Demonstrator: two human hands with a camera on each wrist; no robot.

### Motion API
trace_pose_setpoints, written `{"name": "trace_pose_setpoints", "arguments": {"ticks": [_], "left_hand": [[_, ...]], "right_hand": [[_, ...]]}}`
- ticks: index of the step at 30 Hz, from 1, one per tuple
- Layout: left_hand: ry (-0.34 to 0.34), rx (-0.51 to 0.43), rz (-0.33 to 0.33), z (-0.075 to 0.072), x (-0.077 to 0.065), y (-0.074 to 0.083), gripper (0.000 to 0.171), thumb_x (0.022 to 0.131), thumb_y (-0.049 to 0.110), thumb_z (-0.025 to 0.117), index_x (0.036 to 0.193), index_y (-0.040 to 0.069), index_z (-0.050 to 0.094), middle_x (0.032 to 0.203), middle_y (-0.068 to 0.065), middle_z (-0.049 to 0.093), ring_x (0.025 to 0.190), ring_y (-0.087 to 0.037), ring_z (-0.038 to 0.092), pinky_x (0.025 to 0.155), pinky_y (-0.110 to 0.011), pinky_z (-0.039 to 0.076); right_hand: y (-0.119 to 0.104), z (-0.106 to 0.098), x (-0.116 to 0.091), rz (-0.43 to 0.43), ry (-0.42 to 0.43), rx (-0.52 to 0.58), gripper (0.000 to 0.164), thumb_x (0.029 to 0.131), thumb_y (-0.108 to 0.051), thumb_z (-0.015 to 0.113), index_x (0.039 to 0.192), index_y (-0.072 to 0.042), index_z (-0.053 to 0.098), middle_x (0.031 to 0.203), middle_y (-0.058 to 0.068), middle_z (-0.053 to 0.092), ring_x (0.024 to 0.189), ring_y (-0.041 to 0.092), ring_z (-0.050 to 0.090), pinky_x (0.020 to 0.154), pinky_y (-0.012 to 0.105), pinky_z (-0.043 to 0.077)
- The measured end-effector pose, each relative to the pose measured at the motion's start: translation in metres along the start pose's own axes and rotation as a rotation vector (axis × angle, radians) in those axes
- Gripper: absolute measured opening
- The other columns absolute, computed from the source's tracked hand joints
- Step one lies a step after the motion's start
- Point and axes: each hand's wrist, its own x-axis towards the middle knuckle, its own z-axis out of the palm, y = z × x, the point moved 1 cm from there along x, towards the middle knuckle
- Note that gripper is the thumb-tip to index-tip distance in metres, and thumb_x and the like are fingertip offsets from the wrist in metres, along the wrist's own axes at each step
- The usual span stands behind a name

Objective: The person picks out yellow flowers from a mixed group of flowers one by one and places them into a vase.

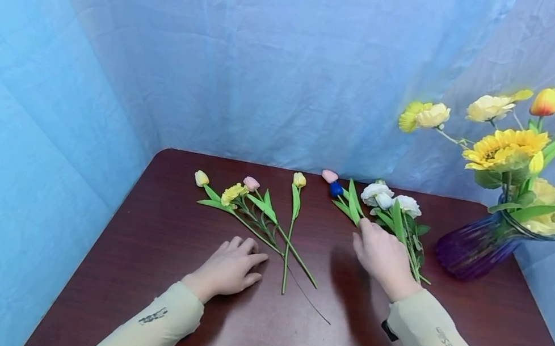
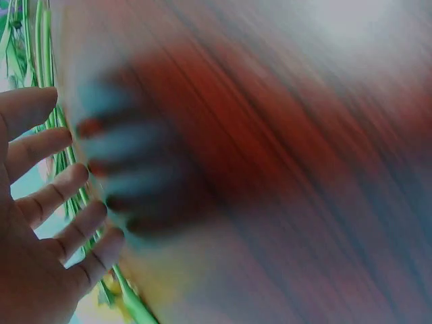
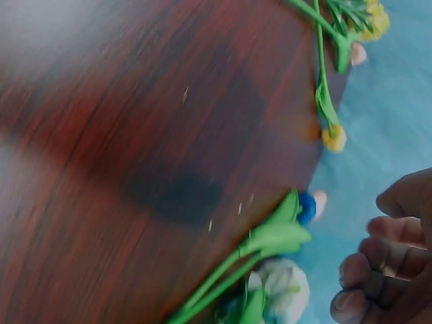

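My left hand [image 1: 230, 267] is over the table with its fingers spread and holds nothing, its fingertips close to the stems of the left flowers. Among these are a white-yellow tulip [image 1: 201, 178], a yellow carnation-like flower [image 1: 233, 193] and a pink tulip [image 1: 251, 184]; a pale yellow tulip [image 1: 299, 180] crosses them. My right hand [image 1: 383, 256], fingers loosely bent around nothing in the right wrist view, hovers above the right-hand stems. Under and beyond it lie a blue tulip [image 1: 335, 189], another pink tulip [image 1: 329, 176] and white flowers [image 1: 376, 194]. It hides part of their stems.
A blue-purple glass vase [image 1: 474, 247] stands at the right, full of yellow, cream and orange flowers, with a large sunflower [image 1: 506, 150] leaning toward the middle. Blue cloth [image 1: 289, 71] hangs behind the dark wooden table [image 1: 284, 339] and at its sides.
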Motion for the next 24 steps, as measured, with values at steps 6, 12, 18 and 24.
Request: {"name": "trace_pose_setpoints", "arguments": {"ticks": [6, 12, 18, 24], "left_hand": [[0.026, 0.033, -0.114, -0.006, -0.02, -0.023, 0.057, 0.09, 0.051, 0.075, 0.137, 0.019, 0.066, 0.142, -0.009, 0.053, 0.133, -0.042, 0.047, 0.103, -0.061, 0.041], [-0.042, -0.005, -0.262, -0.008, -0.032, -0.039, 0.08, 0.084, 0.063, 0.074, 0.15, 0.023, 0.054, 0.161, -0.011, 0.036, 0.148, -0.053, 0.026, 0.108, -0.078, 0.024], [-0.125, -0.074, -0.355, -0.002, -0.038, -0.043, 0.095, 0.081, 0.067, 0.075, 0.159, 0.026, 0.041, 0.168, -0.01, 0.024, 0.15, -0.057, 0.017, 0.105, -0.084, 0.016], [-0.139, -0.083, -0.37, 0.0, -0.039, -0.044, 0.097, 0.08, 0.069, 0.075, 0.16, 0.028, 0.037, 0.169, -0.008, 0.022, 0.15, -0.056, 0.016, 0.106, -0.084, 0.016]], "right_hand": [[-0.019, 0.016, 0.014, -0.058, -0.068, 0.031, 0.014, 0.096, -0.017, 0.072, 0.104, -0.008, 0.066, 0.089, 0.008, 0.071, 0.068, 0.029, 0.067, 0.054, 0.045, 0.052], [-0.043, 0.031, 0.025, -0.09, -0.17, 0.063, 0.017, 0.096, -0.021, 0.073, 0.107, -0.008, 0.07, 0.095, 0.006, 0.072, 0.078, 0.025, 0.07, 0.064, 0.044, 0.056], [-0.064, 0.056, 0.021, -0.065, -0.322, 0.127, 0.017, 0.097, -0.03, 0.073, 0.098, -0.014, 0.068, 0.084, 0.0, 0.07, 0.072, 0.018, 0.067, 0.063, 0.041, 0.054], [-0.07, 0.078, 0.007, -0.041, -0.418, 0.118, 0.026, 0.097, -0.025, 0.073, 0.081, -0.017, 0.054, 0.066, -0.003, 0.052, 0.057, 0.015, 0.05, 0.053, 0.036, 0.042]]}}
